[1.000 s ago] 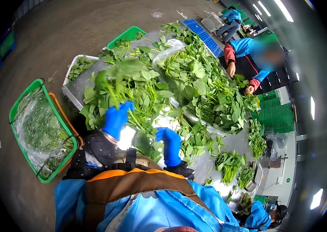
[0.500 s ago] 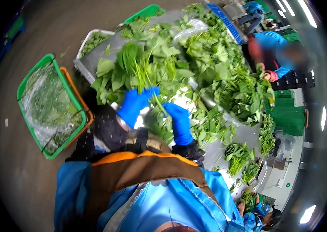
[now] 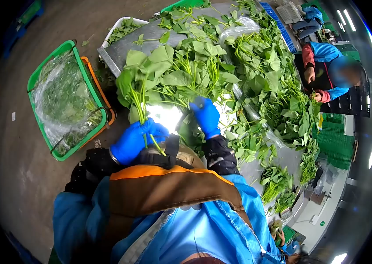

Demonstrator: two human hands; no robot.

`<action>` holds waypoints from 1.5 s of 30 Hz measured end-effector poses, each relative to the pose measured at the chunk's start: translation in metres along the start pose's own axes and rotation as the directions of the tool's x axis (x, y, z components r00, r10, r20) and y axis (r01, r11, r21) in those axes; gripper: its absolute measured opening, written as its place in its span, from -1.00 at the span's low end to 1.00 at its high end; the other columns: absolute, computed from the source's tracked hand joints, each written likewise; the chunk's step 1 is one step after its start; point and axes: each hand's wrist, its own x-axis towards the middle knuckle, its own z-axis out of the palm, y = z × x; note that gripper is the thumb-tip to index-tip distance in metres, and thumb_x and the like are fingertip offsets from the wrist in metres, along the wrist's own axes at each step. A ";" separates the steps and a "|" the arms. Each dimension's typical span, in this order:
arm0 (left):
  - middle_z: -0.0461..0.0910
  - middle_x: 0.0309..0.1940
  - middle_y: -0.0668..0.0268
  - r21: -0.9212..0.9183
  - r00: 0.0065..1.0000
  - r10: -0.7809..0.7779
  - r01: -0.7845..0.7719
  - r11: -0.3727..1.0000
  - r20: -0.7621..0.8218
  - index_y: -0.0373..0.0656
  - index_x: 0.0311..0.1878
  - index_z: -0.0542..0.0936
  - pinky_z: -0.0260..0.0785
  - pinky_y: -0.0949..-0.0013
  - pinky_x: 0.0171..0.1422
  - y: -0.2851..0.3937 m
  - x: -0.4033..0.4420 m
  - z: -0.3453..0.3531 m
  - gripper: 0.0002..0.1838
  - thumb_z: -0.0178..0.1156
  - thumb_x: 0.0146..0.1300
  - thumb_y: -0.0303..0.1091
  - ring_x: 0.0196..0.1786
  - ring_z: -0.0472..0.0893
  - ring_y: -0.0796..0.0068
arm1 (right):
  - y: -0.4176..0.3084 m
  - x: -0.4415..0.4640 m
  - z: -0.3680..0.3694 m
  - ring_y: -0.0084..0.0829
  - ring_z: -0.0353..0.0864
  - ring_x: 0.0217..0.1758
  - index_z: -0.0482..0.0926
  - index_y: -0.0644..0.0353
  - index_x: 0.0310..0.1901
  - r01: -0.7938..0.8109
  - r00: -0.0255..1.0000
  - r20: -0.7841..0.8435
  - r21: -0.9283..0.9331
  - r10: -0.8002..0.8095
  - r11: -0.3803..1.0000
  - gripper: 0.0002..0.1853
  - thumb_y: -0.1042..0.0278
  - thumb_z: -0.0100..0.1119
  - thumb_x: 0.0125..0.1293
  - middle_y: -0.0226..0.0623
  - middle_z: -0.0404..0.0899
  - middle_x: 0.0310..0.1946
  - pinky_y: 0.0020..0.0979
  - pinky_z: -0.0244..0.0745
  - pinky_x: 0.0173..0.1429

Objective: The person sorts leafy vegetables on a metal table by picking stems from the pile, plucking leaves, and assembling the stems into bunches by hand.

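My left hand, in a blue glove, is closed around the stems of a small bunch of leafy greens. The leaves point away from me, and the cut stem ends stick out below the fist. My right hand, also gloved in blue, is over the near edge of the pile of leafy greens. Its fingers are slightly apart and a little blurred, with nothing visible in them. Bright light reflects off the metal table between my hands.
On the left stands a green crate lined with clear plastic, beside an orange crate. A white basket of leaves is behind the table corner. Gathered bunches lie at right. A co-worker handles greens across the table.
My left hand has moved toward my body and leftward with the bunch, away from the pile. My right hand has separated from the stems and moved slightly up and right.
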 end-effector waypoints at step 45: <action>0.47 -0.34 0.49 0.008 0.962 0.258 -0.260 0.966 0.085 -0.21 0.01 0.48 0.15 0.62 -0.39 -0.004 0.087 0.029 -0.66 0.08 0.23 -0.23 -0.45 0.33 0.73 | -0.067 -0.026 -0.046 -0.61 0.48 -0.48 0.56 0.34 -0.25 -0.208 0.965 0.263 0.801 -0.018 0.561 -0.78 0.55 0.27 0.01 -0.35 0.56 -0.48 -0.62 0.39 -0.38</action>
